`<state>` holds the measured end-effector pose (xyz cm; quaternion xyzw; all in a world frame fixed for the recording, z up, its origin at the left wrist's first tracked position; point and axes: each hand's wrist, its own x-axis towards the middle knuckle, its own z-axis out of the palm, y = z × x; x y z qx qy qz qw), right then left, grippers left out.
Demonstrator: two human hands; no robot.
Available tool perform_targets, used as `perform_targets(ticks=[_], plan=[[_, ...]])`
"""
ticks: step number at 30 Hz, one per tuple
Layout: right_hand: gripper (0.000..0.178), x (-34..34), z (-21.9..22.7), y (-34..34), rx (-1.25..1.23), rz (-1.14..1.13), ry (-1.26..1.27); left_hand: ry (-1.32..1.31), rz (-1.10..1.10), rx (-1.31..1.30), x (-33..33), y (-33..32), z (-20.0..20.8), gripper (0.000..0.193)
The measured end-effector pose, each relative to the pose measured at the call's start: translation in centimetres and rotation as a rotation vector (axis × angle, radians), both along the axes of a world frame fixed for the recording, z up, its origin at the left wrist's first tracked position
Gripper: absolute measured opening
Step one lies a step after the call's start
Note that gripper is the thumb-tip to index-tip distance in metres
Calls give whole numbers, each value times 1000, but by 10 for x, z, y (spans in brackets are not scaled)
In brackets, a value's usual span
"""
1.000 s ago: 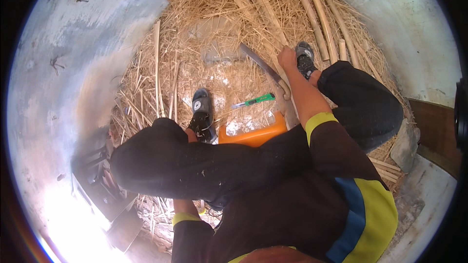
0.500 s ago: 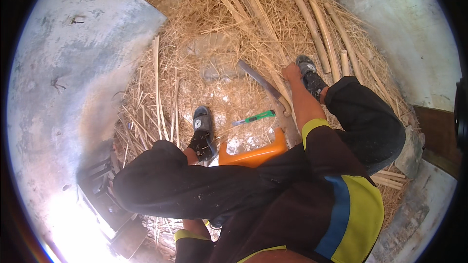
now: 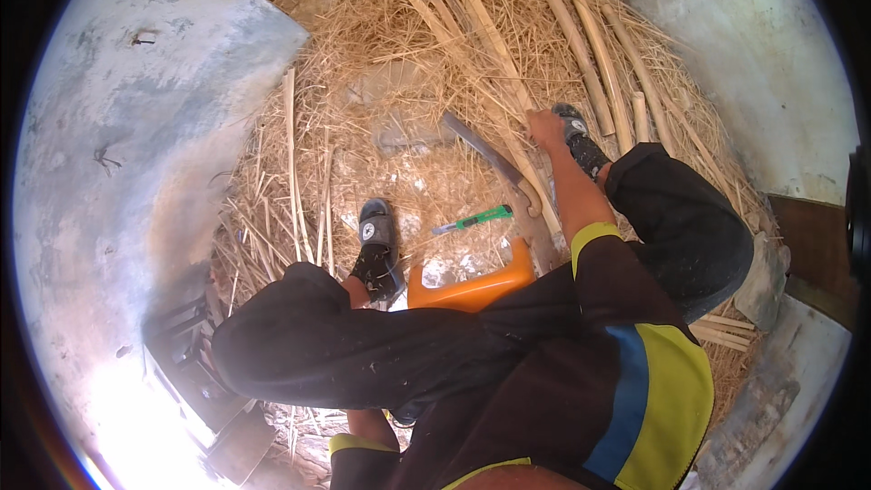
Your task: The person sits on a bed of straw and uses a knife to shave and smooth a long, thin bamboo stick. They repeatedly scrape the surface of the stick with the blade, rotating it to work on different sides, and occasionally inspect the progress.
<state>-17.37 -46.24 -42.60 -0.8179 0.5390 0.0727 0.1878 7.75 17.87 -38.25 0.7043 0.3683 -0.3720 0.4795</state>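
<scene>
At right of centre, beside the right foot (image 3: 581, 138), the right hand (image 3: 546, 130) is positioned with fingers curled at the near end of a pale wooden strip (image 3: 496, 41). The strip extends from the hand toward the far edge, over loose straw (image 3: 354, 23). Whether the fingers grasp the strip cannot be determined. Of the two hands, the left is hidden; its forearm (image 3: 370, 426) passes beneath the left leg (image 3: 363, 336), so its state cannot be told.

Left of the right forearm, a curved blade tool (image 3: 490, 157) lies diagonally, handle end nearest. A green cutter (image 3: 484, 217) lies left of that handle, blade toward the left. Nearer, an orange plastic piece (image 3: 467, 296) is partly covered by the leg. Round poles (image 3: 576, 43) lie at far right.
</scene>
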Motion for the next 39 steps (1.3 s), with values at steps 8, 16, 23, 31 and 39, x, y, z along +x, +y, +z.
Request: perform_targets(ticks=[8, 16, 23, 31, 39], plan=[[39, 23, -24, -23, 91, -479, -125, 20, -82, -78, 0, -77, -16, 36], [44, 38, -33, -31, 168, -515, -137, -1, -96, -96, 7, -91, -14, 38], [37, 44, 39, -65, -248, -506, -62, -9, -65, -67, 10, -56, -9, 39], [24, -17, 219, -180, -594, -420, 175, -118, -32, -47, 46, -7, 0, 40], [26, -63, 335, -182, -572, -307, 152, -687, -385, 94, 182, -13, 77, 42]])
